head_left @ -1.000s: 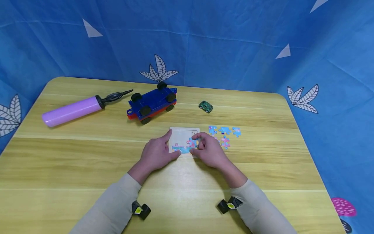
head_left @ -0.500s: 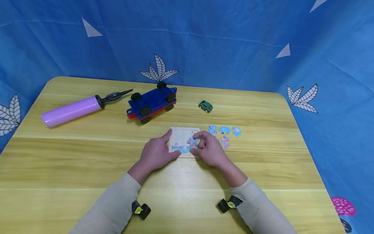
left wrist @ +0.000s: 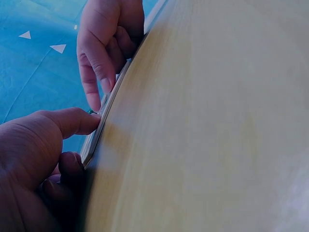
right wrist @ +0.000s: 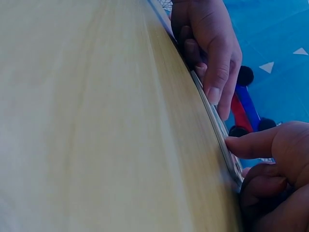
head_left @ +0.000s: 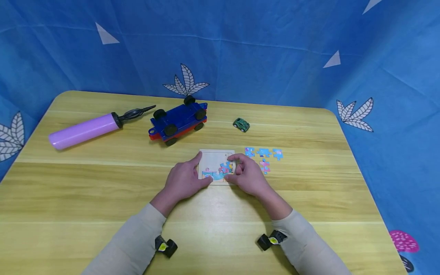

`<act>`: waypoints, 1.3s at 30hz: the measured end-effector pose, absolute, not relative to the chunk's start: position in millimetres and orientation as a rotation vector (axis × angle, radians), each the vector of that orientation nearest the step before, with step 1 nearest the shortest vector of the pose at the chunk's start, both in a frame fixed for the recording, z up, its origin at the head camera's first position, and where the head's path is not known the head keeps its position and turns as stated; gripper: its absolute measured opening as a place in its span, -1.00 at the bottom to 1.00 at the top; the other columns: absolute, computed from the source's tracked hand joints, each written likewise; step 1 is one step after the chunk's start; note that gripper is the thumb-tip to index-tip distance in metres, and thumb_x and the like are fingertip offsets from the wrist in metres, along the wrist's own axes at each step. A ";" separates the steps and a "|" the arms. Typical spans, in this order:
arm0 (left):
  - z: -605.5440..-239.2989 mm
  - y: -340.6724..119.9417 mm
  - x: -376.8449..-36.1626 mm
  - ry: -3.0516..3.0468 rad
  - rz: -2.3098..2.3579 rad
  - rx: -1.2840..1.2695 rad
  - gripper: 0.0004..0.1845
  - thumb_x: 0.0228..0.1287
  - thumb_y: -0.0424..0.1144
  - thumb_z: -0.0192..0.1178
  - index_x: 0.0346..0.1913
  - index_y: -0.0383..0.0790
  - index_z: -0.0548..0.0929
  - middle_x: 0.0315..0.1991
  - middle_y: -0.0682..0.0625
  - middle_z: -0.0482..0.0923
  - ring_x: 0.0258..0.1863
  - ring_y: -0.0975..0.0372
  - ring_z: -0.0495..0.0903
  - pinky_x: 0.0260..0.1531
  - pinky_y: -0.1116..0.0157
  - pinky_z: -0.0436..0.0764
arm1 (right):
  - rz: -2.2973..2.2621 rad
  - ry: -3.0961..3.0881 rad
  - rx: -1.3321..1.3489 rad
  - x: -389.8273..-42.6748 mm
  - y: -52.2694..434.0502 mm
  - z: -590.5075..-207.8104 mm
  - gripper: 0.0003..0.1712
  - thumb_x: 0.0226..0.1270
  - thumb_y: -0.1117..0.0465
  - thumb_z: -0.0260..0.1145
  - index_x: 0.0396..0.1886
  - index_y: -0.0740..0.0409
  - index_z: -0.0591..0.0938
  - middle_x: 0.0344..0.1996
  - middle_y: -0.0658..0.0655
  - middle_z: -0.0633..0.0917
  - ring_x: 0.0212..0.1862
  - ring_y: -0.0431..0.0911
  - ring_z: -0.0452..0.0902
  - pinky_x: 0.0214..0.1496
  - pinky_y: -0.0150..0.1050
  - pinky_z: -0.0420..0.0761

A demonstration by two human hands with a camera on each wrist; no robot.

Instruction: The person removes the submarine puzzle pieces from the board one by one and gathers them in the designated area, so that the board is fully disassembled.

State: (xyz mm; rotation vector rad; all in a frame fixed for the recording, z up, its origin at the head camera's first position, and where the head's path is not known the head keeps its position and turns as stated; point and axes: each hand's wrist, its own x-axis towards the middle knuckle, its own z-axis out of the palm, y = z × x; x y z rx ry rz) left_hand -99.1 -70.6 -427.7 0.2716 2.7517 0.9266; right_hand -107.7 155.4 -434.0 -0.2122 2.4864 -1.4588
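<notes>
A staged recording booth: blue leaf-print cloth [head_left: 240,49] curtains a wooden table [head_left: 86,191] strewn with toys

A square wooden puzzle board [head_left: 214,158] lies flat on the table, just left of four loose blue-and-pink puzzle pieces [head_left: 264,153]. Its lower row is filled with fitted pieces [head_left: 214,175]; the upper part is bare.
</notes>
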 end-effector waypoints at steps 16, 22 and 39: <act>-429.6 -71.8 -99.5 2.767 0.928 0.285 0.00 0.12 0.16 0.40 0.51 -0.31 0.26 -0.69 0.06 0.36 -0.73 0.22 0.29 -0.64 0.24 0.20 | -1.437 2.463 -0.223 -106.4 156.0 -430.6 -0.67 0.19 0.34 0.48 -0.06 0.21 0.63 -0.69 -0.03 0.31 -0.63 -0.15 0.18 -0.34 -0.18 0.39; -429.8 -71.6 -98.7 2.761 0.936 0.276 0.01 0.12 0.16 0.40 0.51 -0.30 0.26 -0.69 0.06 0.37 -0.73 0.22 0.29 -0.64 0.25 0.20 | -1.426 2.466 -0.224 -105.2 157.0 -430.0 -0.67 0.18 0.33 0.50 -0.06 0.19 0.63 -0.68 -0.03 0.30 -0.61 -0.14 0.17 -0.26 -0.17 0.43; -428.8 -71.0 -98.0 2.762 0.931 0.260 0.00 0.12 0.16 0.40 0.52 -0.28 0.26 -0.68 0.06 0.38 -0.72 0.20 0.30 -0.62 0.24 0.19 | -1.472 2.479 -0.250 -85.8 180.9 -430.3 -0.67 0.17 0.34 0.52 -0.08 0.22 0.62 -0.68 -0.05 0.24 -0.57 -0.16 0.16 -0.04 -0.11 0.46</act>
